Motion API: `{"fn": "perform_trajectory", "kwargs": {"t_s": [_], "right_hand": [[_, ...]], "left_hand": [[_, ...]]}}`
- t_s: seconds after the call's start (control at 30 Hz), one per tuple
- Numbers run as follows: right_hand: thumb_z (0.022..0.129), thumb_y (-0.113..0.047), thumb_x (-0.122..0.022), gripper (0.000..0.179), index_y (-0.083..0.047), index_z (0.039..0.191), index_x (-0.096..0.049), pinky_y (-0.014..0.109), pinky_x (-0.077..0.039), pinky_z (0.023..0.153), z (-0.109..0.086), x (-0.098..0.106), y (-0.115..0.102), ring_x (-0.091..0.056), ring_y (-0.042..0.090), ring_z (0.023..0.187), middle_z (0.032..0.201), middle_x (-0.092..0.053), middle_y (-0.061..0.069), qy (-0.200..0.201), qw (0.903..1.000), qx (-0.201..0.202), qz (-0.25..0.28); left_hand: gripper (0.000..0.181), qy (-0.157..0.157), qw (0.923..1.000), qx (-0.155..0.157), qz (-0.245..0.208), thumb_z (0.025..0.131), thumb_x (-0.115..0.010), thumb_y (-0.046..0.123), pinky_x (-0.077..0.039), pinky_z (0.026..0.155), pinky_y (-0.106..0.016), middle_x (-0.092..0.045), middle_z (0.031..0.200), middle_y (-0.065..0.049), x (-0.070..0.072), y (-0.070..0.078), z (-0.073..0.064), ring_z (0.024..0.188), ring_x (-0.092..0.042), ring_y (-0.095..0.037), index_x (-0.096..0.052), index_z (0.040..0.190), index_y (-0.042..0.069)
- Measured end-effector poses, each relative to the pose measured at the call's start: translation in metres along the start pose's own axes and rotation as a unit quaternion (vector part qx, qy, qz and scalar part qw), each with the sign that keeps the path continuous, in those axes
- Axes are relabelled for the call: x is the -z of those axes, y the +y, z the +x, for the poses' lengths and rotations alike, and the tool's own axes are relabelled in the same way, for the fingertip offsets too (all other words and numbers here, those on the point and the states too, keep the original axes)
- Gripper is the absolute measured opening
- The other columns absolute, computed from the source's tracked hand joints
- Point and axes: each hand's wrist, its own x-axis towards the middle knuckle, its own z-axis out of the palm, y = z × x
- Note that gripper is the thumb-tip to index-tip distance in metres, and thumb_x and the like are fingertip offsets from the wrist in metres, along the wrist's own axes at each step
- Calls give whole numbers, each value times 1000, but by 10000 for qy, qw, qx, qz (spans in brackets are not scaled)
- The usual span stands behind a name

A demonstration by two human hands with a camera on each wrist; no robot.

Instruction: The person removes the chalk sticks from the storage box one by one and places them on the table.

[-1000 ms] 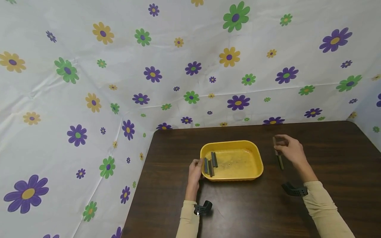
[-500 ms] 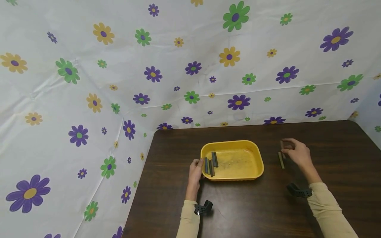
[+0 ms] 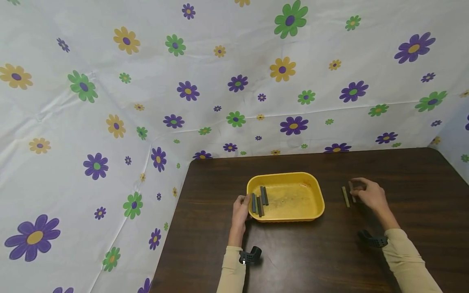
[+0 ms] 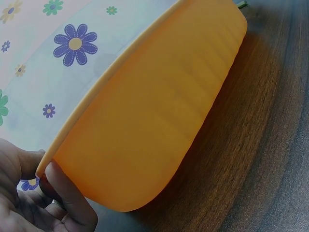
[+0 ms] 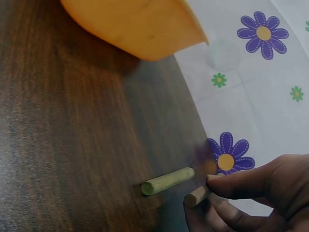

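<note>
My left hand (image 3: pixel 240 209) pinches the left rim of a yellow plastic tray (image 3: pixel 316 203) between thumb and fingers. Several short dark sticks (image 3: pixel 260 205), blue, green, brown and grey, lie at the tray's left end. Right of the tray, my right hand (image 3: pixel 370 194) pinches a light-brown round stick (image 5: pixel 195 197), chalk-like in shape. A similar green stick (image 5: pixel 168 181) lies on the table just left of it, a small gap apart. Whether the brown stick touches the table is hard to tell. The fingers hide part of the brown stick.
The dark wooden table (image 3: pixel 293 260) carries the tray and the sticks. A white flower-print sheet (image 3: pixel 220 101) hangs along its back and left sides. Each wrist wears a black camera band (image 3: pixel 250 255).
My right hand has shifted right and a little nearer, bringing the brown stick from above the green one to its right side. My left hand and the tray stay in place.
</note>
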Motion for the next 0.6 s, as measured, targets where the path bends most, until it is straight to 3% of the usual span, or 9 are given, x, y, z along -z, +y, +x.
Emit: {"fn": "perform_trajectory", "kwargs": {"t_s": [0.1,0.33,0.6], "right_hand": [[95,-3,-69,46,16,133,-53,45,-48,67,1,-3,2,-67,40,80,101,-71,32,-180,9998,44,-87],[93,-2,-69,46,17,132,-52,59,-51,72,0,-6,4,-66,46,82,104,-68,36,-331,9992,-5,-226],[91,-1,-68,47,18,130,-52,61,-51,74,0,-8,2,-66,46,82,104,-68,37,-384,9989,-7,-283]], "left_hand": [[36,-5,10000,8,-20,110,-54,31,-43,55,-29,-54,83,-10,0,1,0,58,-45,-16,-59,108,-4],[33,-14,10000,-5,-56,110,-55,30,-43,53,-28,-54,79,-8,0,2,-1,56,-46,-13,-59,103,-2],[34,4,10000,20,-33,110,-55,31,-43,53,-28,-54,79,-8,0,1,1,56,-46,-12,-59,105,-2]]}}
